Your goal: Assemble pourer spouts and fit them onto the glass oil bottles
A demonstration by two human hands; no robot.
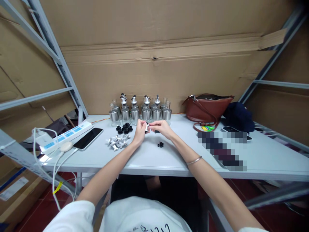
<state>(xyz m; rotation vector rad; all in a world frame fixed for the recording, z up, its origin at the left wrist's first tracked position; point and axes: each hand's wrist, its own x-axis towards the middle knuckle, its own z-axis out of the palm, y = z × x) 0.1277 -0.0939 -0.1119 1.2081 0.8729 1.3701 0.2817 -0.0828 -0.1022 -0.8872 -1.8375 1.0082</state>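
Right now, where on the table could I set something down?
The table's right end, beyond the blurred item, looks widest. Smaller patches: between the left phone and white fittings; between the small black pieces and front edge. It's crowded around the bottles, black caps and brown bag.

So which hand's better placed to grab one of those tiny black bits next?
Right, I'd say: your right hand is nearer the tiny black bits, while your left hand seems to have the fuller grip on the white-and-black part.

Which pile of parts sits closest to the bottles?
The larger black pieces; the white pieces and tiny black bits lie nearer the front table edge.
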